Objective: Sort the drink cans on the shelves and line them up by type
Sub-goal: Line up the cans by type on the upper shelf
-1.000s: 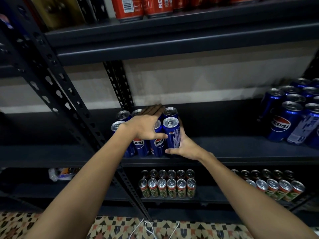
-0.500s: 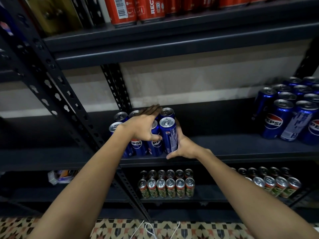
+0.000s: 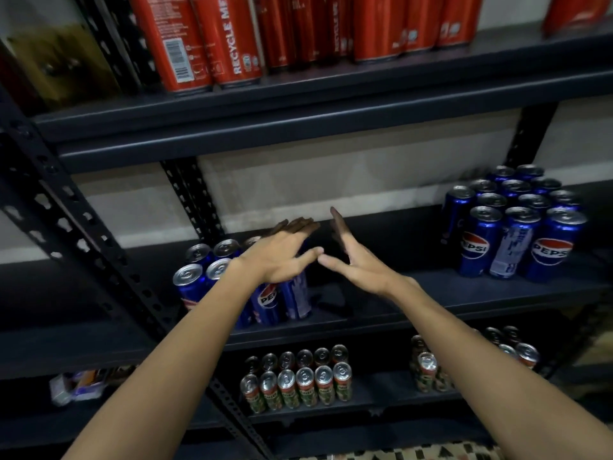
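A small cluster of blue Pepsi cans point(image 3: 212, 283) stands at the left end of the middle shelf point(image 3: 414, 293). My left hand point(image 3: 285, 254) hovers over the cluster's right side with straight fingers and holds nothing. My right hand point(image 3: 355, 257) is just right of the cluster, fingers straight and raised, holding nothing. The two thumbs nearly touch. A larger group of blue Pepsi cans point(image 3: 517, 224) stands at the right end of the same shelf.
Red cans point(image 3: 232, 38) line the top shelf. Green-and-red cans point(image 3: 298, 376) stand in two rows on the lower shelf, with more green-and-red cans point(image 3: 464, 360) to their right. A perforated black upright point(image 3: 83, 227) crosses the left. A wrapped packet point(image 3: 76, 386) lies lower left.
My right hand has let go of the blue can it held against the cluster and lifted away to the right. My left hand has opened flat above the cans. The view tilted upward.
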